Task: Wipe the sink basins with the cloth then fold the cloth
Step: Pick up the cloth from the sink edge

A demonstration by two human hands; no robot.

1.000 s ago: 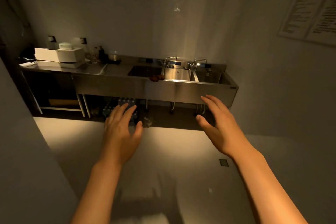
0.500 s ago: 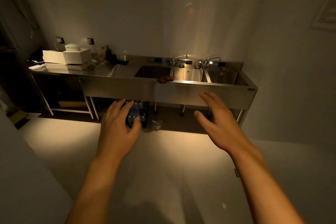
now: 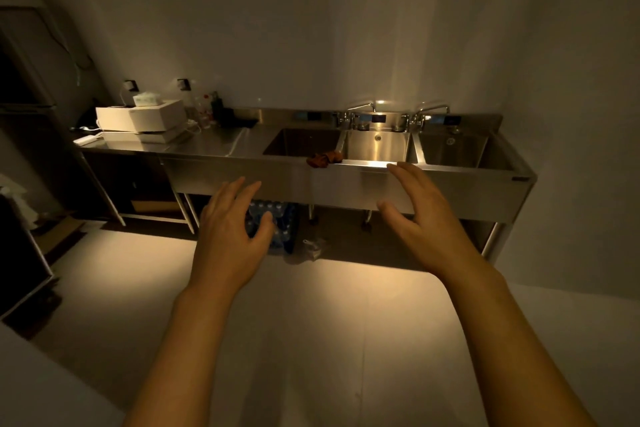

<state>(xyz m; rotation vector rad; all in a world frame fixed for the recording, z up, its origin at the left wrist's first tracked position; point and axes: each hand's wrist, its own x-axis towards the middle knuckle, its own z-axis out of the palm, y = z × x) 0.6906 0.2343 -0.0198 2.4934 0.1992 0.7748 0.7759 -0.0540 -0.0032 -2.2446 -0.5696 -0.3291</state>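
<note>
Hands out before the sink.
Our left hand (image 3: 230, 236) and right hand (image 3: 424, 225) spread wide, holding nothing; cloth (image 3: 323, 159) at twelve o'clock on the sink (image 3: 460, 168) rim.

Person: two bare forearms, no sleeves visible. Left hand (image 3: 230, 236) and right hand (image 3: 429, 222) bare; no gloves, rings, watch or wristbands.
</note>
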